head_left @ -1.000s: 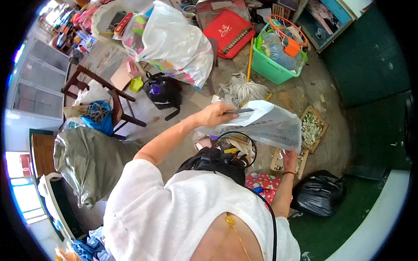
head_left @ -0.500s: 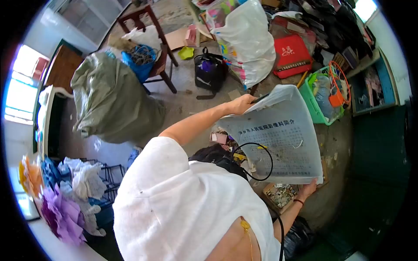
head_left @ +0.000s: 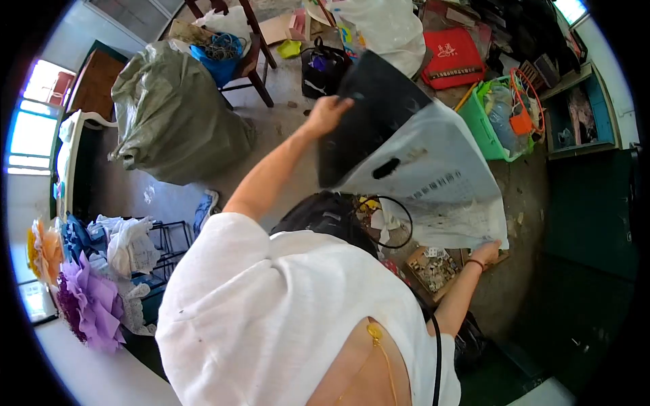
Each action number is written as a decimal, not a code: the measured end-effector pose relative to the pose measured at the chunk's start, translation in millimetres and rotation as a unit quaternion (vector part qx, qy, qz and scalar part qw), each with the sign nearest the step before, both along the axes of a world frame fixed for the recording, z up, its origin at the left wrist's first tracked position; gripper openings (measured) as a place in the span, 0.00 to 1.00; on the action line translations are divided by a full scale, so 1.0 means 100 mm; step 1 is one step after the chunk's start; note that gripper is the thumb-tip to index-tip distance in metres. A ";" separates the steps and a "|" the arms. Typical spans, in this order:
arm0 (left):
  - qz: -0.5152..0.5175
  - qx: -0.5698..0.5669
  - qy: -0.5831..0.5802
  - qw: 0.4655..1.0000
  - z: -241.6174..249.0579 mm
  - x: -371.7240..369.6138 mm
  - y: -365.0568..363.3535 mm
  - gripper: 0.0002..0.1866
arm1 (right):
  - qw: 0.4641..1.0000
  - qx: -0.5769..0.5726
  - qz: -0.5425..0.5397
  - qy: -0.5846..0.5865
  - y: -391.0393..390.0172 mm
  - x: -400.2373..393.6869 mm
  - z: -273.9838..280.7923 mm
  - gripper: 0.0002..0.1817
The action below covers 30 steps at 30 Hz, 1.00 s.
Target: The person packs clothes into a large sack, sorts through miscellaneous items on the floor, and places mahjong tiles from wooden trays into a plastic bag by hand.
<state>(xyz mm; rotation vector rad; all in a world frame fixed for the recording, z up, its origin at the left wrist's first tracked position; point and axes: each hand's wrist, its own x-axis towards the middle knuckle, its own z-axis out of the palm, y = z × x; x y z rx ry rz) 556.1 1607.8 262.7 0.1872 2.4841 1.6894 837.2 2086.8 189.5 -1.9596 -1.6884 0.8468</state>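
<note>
My left hand (head_left: 330,115) grips the left edge of a large dark X-ray film (head_left: 382,101). The film sticks out past the upper edge of a whitish plastic bag (head_left: 447,159) with dark printed Chinese text and an oval handle hole. How much of it is still inside the bag cannot be seen. Down at the right, my right hand (head_left: 486,252) pinches the bag's lower corner, with a dark red band at the wrist. Just below that hand, a shallow box (head_left: 433,271) holds many small pieces.
A green basket (head_left: 484,128) with plastic items and a red bag (head_left: 453,61) lie beyond the bag. A big grey-green sack (head_left: 176,115) stands at the left by a wooden chair (head_left: 261,64). A black cable (head_left: 409,227) loops in front of me.
My left hand has moved left and up, drawing the dark film out of the bag. The bag has tilted and creased, its right corner still in my right hand.
</note>
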 end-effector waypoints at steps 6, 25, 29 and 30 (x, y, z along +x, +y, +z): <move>0.142 0.154 -0.062 0.976 -0.06 0.00 -1.18 0.15 | 0.980 -0.117 -0.130 0.096 0.22 0.55 0.11 0.26; -0.121 0.152 -0.022 0.981 1.10 -0.03 -2.16 0.17 | 0.766 -0.274 0.577 0.075 -3.81 -2.86 -0.07 0.25; -0.100 0.238 -0.026 0.966 1.35 -0.25 -2.53 0.18 | 0.706 -0.458 0.471 0.262 -4.82 -3.37 -0.13 0.18; -0.078 0.284 -0.073 0.953 1.36 -0.32 -2.62 0.18 | 0.688 -0.476 0.471 0.278 -5.01 -3.48 -0.09 0.18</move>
